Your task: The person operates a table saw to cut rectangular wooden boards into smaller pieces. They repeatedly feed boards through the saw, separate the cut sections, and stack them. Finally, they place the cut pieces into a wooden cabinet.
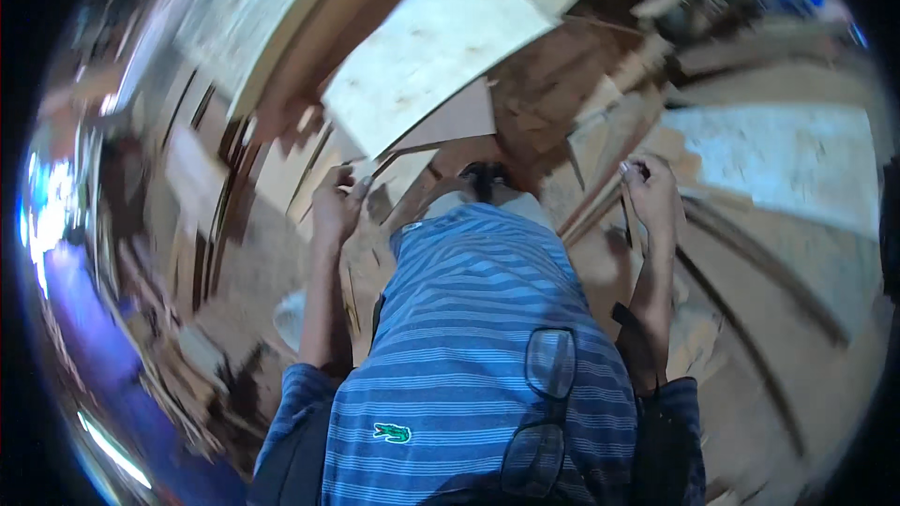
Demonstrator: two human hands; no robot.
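My left hand (338, 203) is beside the lower corner of a pale plywood sheet (441, 47). Its fingers are loosely bent, with a gap between thumb and forefinger, and no held thing shows. On the other side, my right hand (652, 189) is raised over long thin wooden strips (600, 201). Its fingers are curled in; whether anything small is inside them is hidden. Between my arms hangs my blue striped shirt (469, 319), with a pair of glasses (551, 365) at its front.
A large pale board (783, 155) lies at the right, near dark curved strips (750, 337). Stacked boards (253, 19) rise at the upper left. Wood scraps (187, 356) litter the left side. A dark shoe (485, 178) shows below me on the brown floor.
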